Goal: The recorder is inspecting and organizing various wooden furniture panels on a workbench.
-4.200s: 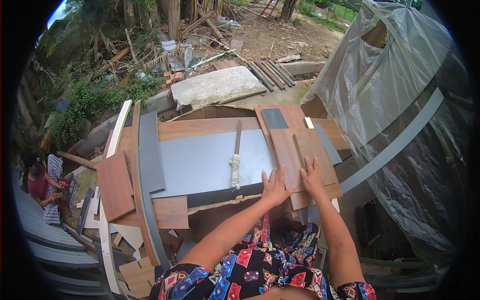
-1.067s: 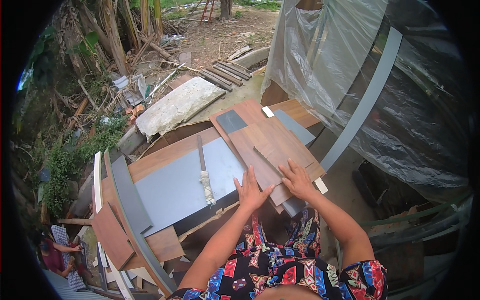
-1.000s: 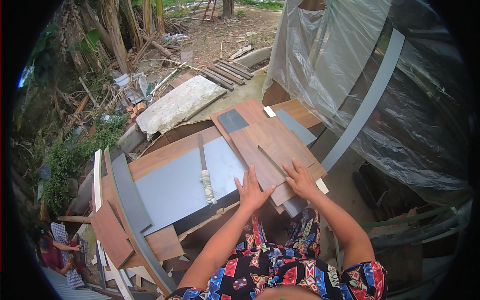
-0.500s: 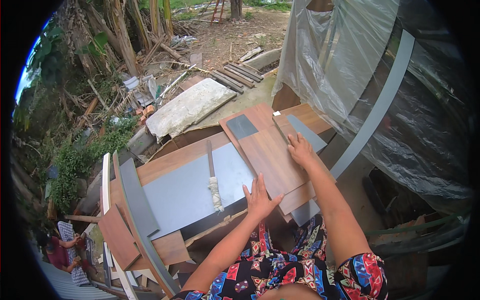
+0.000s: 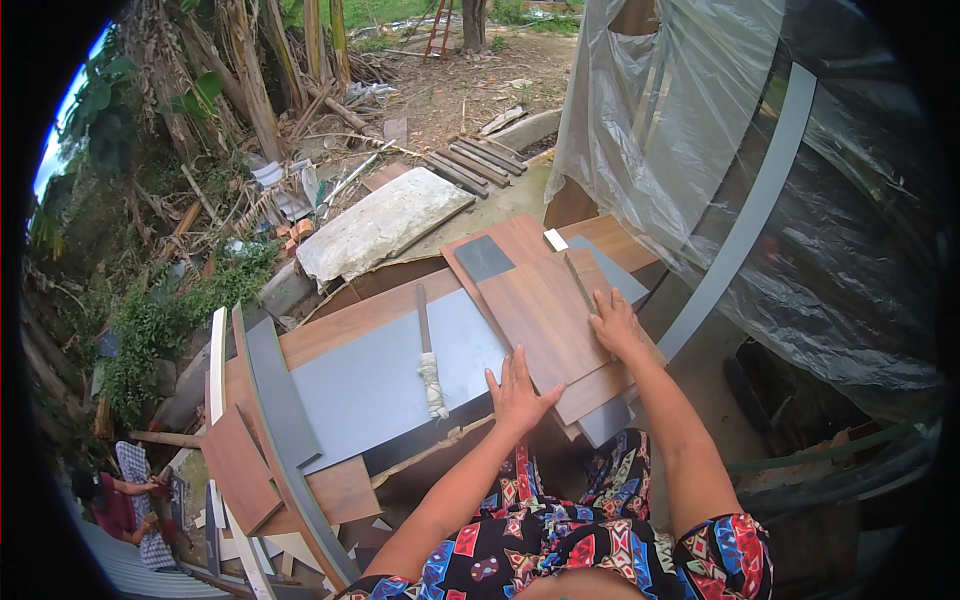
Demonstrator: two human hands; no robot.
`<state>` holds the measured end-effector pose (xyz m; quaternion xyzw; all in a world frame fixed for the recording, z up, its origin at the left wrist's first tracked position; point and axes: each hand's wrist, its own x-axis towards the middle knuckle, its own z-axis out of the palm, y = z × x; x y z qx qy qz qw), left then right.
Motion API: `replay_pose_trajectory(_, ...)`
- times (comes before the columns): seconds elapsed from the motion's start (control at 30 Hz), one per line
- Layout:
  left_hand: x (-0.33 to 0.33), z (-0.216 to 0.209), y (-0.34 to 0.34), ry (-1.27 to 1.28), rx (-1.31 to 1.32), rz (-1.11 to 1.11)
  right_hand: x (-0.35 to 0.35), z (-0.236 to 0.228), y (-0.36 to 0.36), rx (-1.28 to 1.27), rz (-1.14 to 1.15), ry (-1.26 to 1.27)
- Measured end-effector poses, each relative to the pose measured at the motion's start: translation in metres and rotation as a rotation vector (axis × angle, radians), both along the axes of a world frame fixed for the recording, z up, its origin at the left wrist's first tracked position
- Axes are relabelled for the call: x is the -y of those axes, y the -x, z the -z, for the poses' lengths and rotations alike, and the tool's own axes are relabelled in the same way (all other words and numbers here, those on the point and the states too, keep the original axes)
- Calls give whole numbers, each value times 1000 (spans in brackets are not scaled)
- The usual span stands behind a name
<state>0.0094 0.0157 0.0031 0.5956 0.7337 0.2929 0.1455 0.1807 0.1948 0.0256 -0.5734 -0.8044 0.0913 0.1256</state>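
both hands [image 5: 520, 385] [image 5: 617, 322] flat, grip apart, on smooth wood-grain laminate board [image 5: 545, 315]; cloth-wrapped blade [image 5: 428, 350] beside.

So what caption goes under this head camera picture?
Left hand and right hand rest flat on a brown wooden board outdoors.

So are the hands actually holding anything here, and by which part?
Nothing is gripped. The left hand lies flat, fingers spread, on the near edge of the brown wood-grain board; the right hand presses flat on its right side.

Single head-worn fisheye, steeply downward, close above an outdoor workbench [image 5: 370, 385]
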Motion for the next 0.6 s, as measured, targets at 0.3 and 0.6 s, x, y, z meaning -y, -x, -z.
replay_pose_trajectory(0.3,-3,0,0,32,-5,2,42,-8,-50,-60,25,-10)
replay_pose_trajectory(0.6,-3,4,5,34,42,39,31,4,-41,-68,3,-54)
